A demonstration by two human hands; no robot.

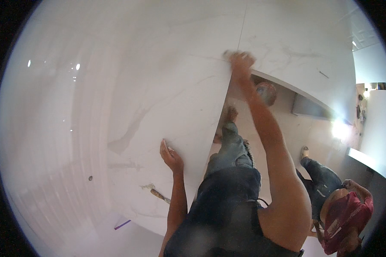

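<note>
My right hand (243,63) reaches out over the white marble-patterned slab (176,103), close to the seam (242,30) at the inner corner. Its fingers are closed, with a small pale thing showing at their tips; motion blur hides what it is. My left hand (172,159) rests on its side on the slab, nearer to me, with its fingers stretched out and nothing visible in them. Beside my left forearm lies a tool with a brown handle (159,195), perhaps a putty knife. A greyish smear (148,186) is next to it.
Beyond the corner another slab section (296,55) runs to the right, with a thin dark strip (324,74) on it. A reddish round container (266,93) stands on the floor below. At right, a person in a red top (349,214) is bent low near a bright lamp (341,129).
</note>
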